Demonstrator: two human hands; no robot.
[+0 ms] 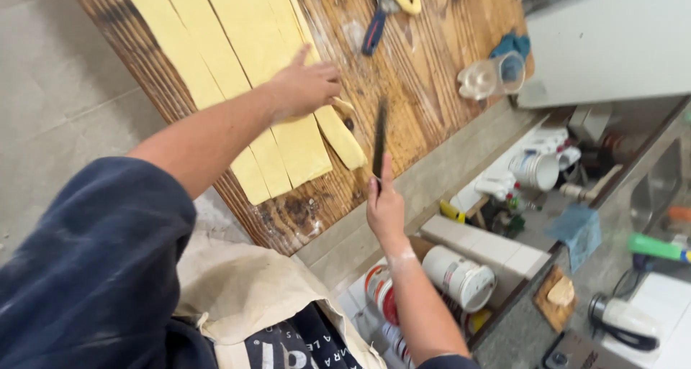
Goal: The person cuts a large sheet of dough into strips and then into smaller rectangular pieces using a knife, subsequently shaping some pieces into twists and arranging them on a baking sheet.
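Several long strips of pale yellow dough (237, 38) lie side by side on a worn wooden table (432, 60). My left hand (302, 87) rests flat on the strips near their cut ends, fingers spread. My right hand (385, 207) grips the handle of a dark-bladed knife (379, 135), whose blade stands on edge just right of the outermost strip (344, 135). That strip lies slightly apart from the others.
A blue-handled tool with a yellow part (389, 6) lies at the table's far end. A clear plastic jug (493, 75) and a blue cloth (512, 44) sit at the right edge. Below are white tubs (461, 277), cups, and a steel counter (648, 196).
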